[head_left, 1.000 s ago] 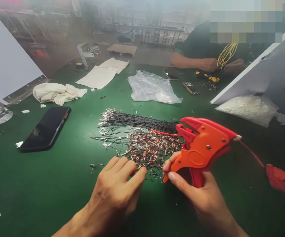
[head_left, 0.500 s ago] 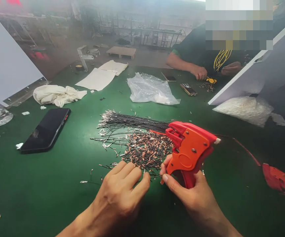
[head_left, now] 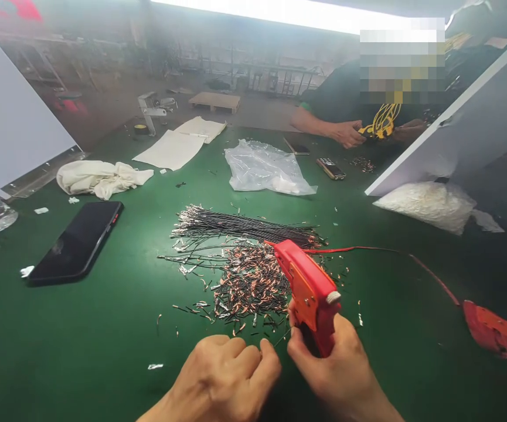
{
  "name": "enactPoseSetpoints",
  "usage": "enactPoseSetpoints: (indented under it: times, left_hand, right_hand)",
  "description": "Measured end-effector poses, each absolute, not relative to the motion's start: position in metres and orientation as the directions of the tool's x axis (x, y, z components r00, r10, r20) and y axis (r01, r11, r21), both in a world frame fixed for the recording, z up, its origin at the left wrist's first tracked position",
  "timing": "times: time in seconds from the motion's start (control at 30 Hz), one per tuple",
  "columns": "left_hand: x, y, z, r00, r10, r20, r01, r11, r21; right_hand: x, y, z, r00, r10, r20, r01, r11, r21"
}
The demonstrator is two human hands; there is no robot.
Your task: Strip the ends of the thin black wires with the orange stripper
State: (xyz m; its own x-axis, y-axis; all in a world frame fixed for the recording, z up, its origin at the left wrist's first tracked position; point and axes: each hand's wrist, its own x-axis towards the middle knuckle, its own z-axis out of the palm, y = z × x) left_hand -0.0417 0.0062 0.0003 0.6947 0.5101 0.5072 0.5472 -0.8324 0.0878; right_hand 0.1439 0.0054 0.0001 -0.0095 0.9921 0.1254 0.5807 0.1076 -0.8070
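My right hand (head_left: 339,369) grips the handle of an orange wire-stripping tool (head_left: 308,288), whose jaws point away from me over a heap of short stripped wire bits (head_left: 248,281). My left hand (head_left: 227,375) is curled at the near edge of that heap, thumb and forefinger pinched on a thin wire end that I can barely make out. Behind the heap lies a bundle of long black wires (head_left: 240,224) with bare metal tips. A red wire (head_left: 367,251) runs from the tool's side towards the right.
A black phone (head_left: 77,241) lies at the left on the green table (head_left: 104,328). A white cloth (head_left: 99,176), papers (head_left: 174,146) and a clear plastic bag (head_left: 266,169) lie farther back. Another person's hands (head_left: 350,133) work at the far right. A red object (head_left: 497,337) sits at the right edge.
The orange tool has turned from side-on to pointing away from me and come lower and closer. My left hand has pulled back and closed from flat fingers into a pinch.
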Motion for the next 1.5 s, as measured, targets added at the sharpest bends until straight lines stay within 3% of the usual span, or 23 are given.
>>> enactPoseSetpoints:
  times: [0.27, 0.6, 0.77, 0.97, 1.5]
  left_hand:
    - [-0.036, 0.003, -0.001, 0.694, 0.504, 0.515, 0.587, -0.810, 0.001]
    - [-0.032, -0.002, -0.008, 0.657, 0.632, 0.412, 0.683, -0.730, 0.029]
    - [-0.031, -0.010, -0.015, 0.670, 0.580, 0.462, 0.665, -0.746, -0.028]
    - [-0.034, -0.006, -0.021, 0.596, 0.651, 0.471, 0.730, -0.684, 0.022]
    - [-0.037, 0.002, -0.017, 0.594, 0.570, 0.568, 0.650, -0.756, 0.079]
  right_hand:
    - [0.136, 0.016, 0.003, -0.137, 0.944, 0.300, 0.744, 0.298, -0.598]
    - [0.127, 0.022, -0.004, -0.184, 0.904, 0.386, 0.804, 0.364, -0.470]
    - [0.138, 0.033, -0.006, -0.111, 0.899, 0.423, 0.865, 0.298, -0.404]
    - [0.146, 0.037, -0.007, -0.093, 0.882, 0.462, 0.877, 0.292, -0.381]
    - [0.149, 0.033, -0.010, -0.154, 0.886, 0.437, 0.857, 0.340, -0.387]
